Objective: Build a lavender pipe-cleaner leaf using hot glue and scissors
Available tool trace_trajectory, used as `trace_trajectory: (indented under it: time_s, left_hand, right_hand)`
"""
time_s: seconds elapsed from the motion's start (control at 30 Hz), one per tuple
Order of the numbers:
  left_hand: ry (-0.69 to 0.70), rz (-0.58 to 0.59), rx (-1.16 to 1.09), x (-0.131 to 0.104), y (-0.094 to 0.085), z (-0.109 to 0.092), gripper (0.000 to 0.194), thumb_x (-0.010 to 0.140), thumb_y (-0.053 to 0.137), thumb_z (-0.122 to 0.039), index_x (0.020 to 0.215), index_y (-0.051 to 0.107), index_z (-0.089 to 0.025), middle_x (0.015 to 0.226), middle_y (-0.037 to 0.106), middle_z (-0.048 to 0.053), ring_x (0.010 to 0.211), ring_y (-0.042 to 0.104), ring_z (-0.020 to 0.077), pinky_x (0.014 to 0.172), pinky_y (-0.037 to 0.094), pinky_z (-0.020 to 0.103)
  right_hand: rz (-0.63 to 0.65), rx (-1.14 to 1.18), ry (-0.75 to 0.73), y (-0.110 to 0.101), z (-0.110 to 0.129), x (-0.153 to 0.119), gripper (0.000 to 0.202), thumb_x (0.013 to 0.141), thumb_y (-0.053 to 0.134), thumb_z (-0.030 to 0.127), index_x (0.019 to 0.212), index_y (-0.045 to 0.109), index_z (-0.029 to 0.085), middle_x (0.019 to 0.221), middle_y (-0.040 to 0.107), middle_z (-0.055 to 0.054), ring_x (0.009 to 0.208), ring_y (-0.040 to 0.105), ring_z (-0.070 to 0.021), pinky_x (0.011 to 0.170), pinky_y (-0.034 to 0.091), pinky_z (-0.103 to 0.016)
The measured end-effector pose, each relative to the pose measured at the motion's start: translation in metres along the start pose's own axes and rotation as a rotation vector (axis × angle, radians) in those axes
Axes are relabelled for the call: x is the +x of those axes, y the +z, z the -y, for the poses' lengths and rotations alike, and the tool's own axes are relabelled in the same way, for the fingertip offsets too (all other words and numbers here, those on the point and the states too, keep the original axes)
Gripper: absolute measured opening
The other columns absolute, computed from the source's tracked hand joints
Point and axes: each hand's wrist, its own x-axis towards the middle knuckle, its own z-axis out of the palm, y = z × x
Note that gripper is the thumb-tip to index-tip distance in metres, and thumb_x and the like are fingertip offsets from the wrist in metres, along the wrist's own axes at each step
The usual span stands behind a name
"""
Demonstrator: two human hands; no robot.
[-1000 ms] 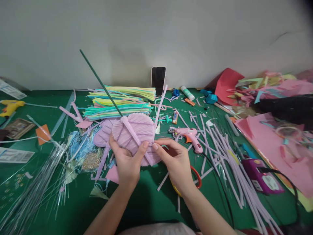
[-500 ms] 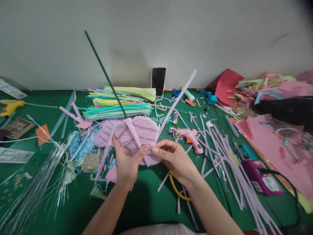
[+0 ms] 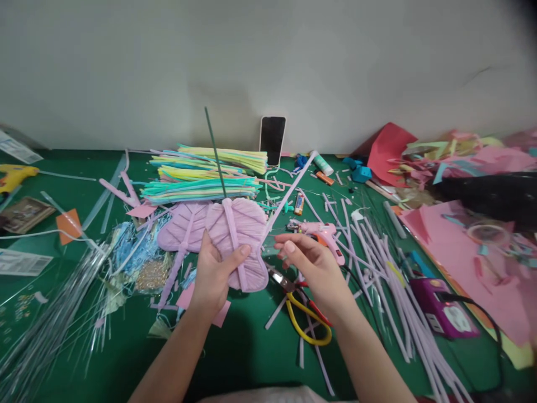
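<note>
My left hand (image 3: pixel 213 274) is closed on a lilac butterfly shape (image 3: pixel 254 235) made of pipe cleaners, thumb across its front. A thin green stick (image 3: pixel 216 145) rises from its top, and a loose lilac pipe cleaner (image 3: pixel 289 190) slants up from its right edge. Just right of the shape, my right hand (image 3: pixel 314 266) is off it, fingers slightly bent and apart, with nothing visible in them. Below this hand lie pliers (image 3: pixel 308 324) with yellow and red handles. A second lilac shape (image 3: pixel 178 226) with a wrapped stem lies behind on the left.
Bundled pastel pipe cleaners (image 3: pixel 201 187) lie at the back near a propped phone (image 3: pixel 272 140). A pink glue gun (image 3: pixel 321 232) and many lilac pipe cleaners (image 3: pixel 398 291) are on the right, beside pink paper (image 3: pixel 465 257). Clear strands (image 3: pixel 62 319) spread at left.
My right hand has come off the butterfly shape and moved right, uncovering the pliers. The shape has turned in my left hand, so the green stick stands more upright and the loose pipe cleaner sits lower.
</note>
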Motion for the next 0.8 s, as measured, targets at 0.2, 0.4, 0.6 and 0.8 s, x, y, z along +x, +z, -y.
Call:
trace_trajectory:
  time_s: [0.2,0.4,0.6,0.8]
  left_hand:
    - [-0.065,0.076,-0.016,-0.004,0.003,0.001,0.080,0.069,0.082,-0.019,0.139,0.042,-0.023,0.133,0.062,0.012,0.119,0.062,0.0271,0.098,0.053,0.043]
    - [-0.094,0.072,-0.027,-0.002,0.002,0.003,0.078,0.069,0.082,-0.017,0.138,0.045,-0.023,0.139,0.059,0.011,0.126,0.057,0.0277,0.102,0.050,0.044]
    - [-0.064,0.071,-0.038,0.001,0.000,0.003,0.076,0.069,0.082,-0.017,0.136,0.047,-0.021,0.133,0.063,0.011,0.123,0.060,0.0261,0.101,0.051,0.042]
    - [-0.082,0.072,-0.009,0.001,-0.002,0.003,0.082,0.067,0.084,-0.019,0.139,0.044,-0.021,0.135,0.061,0.012,0.123,0.059,0.0278,0.102,0.051,0.044]
  right_hand:
    - [-0.073,0.021,-0.055,-0.003,-0.003,0.010,0.035,0.078,0.074,0.045,0.104,0.071,0.022,0.087,0.069,-0.002,0.070,0.058,-0.0122,0.062,0.049,-0.024]
    - [-0.077,0.193,-0.110,0.000,-0.004,0.014,0.017,0.079,0.075,0.035,0.081,0.065,0.022,0.071,0.060,0.004,0.061,0.052,-0.0085,0.055,0.043,-0.020]
    - [-0.104,0.135,-0.172,0.000,-0.007,0.007,0.012,0.078,0.074,0.031,0.082,0.066,0.022,0.070,0.062,0.003,0.064,0.055,-0.0109,0.058,0.046,-0.023]
    - [-0.090,0.104,-0.221,-0.001,-0.009,0.009,0.008,0.080,0.072,0.027,0.081,0.066,0.022,0.071,0.063,0.003,0.064,0.056,-0.0098,0.058,0.046,-0.021]
